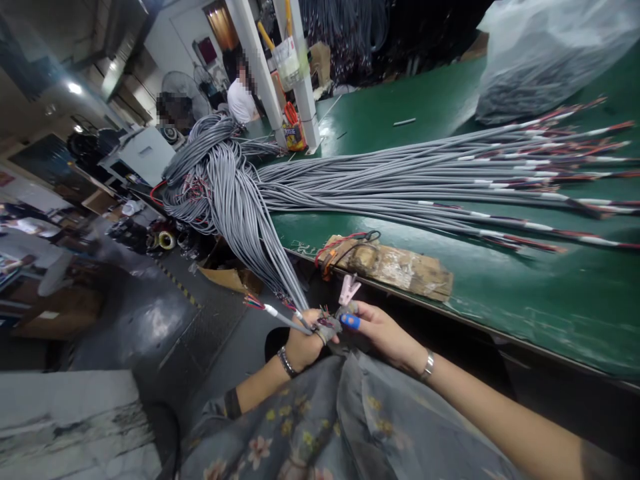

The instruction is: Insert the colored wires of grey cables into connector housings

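Floral cloth sits closest on my feed, then my left hand grips the cable, long axis angling forward-left, away from my right hand, curled just beside, can't tell if gripping.

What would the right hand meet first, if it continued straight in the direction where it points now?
Most likely the left hand, which holds grey cable just ahead of the right hand; the depth between them is unclear.
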Motion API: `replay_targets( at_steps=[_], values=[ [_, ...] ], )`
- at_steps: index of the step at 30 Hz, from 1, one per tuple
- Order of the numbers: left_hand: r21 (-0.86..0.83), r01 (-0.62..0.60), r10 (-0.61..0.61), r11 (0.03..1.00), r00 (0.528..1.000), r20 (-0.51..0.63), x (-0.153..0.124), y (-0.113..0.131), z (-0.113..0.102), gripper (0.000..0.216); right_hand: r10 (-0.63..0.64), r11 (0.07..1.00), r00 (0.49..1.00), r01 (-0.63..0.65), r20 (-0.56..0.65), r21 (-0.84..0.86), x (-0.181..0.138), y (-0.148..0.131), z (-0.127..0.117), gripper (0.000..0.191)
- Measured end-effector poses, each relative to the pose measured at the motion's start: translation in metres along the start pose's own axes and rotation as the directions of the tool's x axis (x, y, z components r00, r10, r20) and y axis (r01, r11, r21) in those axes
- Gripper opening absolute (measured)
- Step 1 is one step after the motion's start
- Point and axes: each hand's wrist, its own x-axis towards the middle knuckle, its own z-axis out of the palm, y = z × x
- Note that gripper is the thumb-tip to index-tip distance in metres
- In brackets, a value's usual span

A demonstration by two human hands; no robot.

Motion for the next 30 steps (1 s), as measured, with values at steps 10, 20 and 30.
replay_targets(
  at_steps=[10, 20, 30],
  values=[
    [-0.047, 0.066, -0.063, 0.997, 0.996, 0.070, 0.003, 0.000, -0.003, 0.045, -0.092, 0.964, 0.995, 0.078, -0.045, -0.254, 0.002, -0.007, 0.010, 0.051],
    [-0.208, 0.078, -0.102, 0.975, 0.989, -0.108, -0.001, -0.012, 0.000, 0.043, -0.081, 0.976, 0.994, 0.066, -0.067, -0.209, 0.000, -0.004, 0.008, 0.052],
    [-0.107, 0.116, -0.103, 0.987, 0.987, 0.122, 0.004, -0.003, -0.004, 0.047, -0.060, 0.987, 0.993, 0.044, -0.104, -0.157, 0.008, 0.005, 0.011, 0.046]
  ],
)
